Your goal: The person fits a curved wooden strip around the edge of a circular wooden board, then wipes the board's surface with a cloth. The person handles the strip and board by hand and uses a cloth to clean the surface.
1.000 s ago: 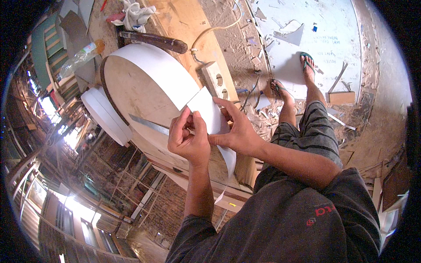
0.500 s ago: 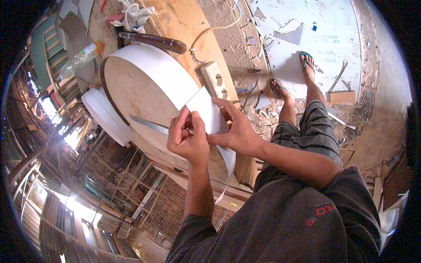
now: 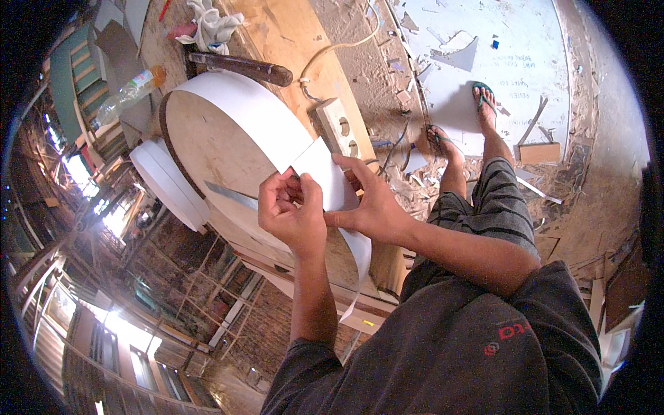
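Observation:
A white band [image 3: 238, 97] curves along the rim of a large round wooden form [image 3: 214, 138]. Its end overlaps another white sheet piece [image 3: 325, 169], whose tail hangs down past my wrists. My left hand [image 3: 294, 211] is closed in a pinch at the overlap's edge, thumb against curled fingers. The white sheet is gripped by my right hand [image 3: 373, 204], with the fingers round its far side and the thumb on the near side. A thin metal strip [image 3: 232, 194], like a ruler, lies on the form, its near end hidden behind my left hand.
A dark-handled tool [image 3: 249, 68] and a white cloth [image 3: 211, 26] lie beyond the form. A socket block [image 3: 335, 121] with a cable sits to its right. At left are a round white piece [image 3: 162, 176] and a plastic bottle [image 3: 131, 90]. Scraps litter the floor.
My left hand has shifted slightly left and its fingers have curled in more. My right hand keeps its grip on the white sheet, nearly unmoved.

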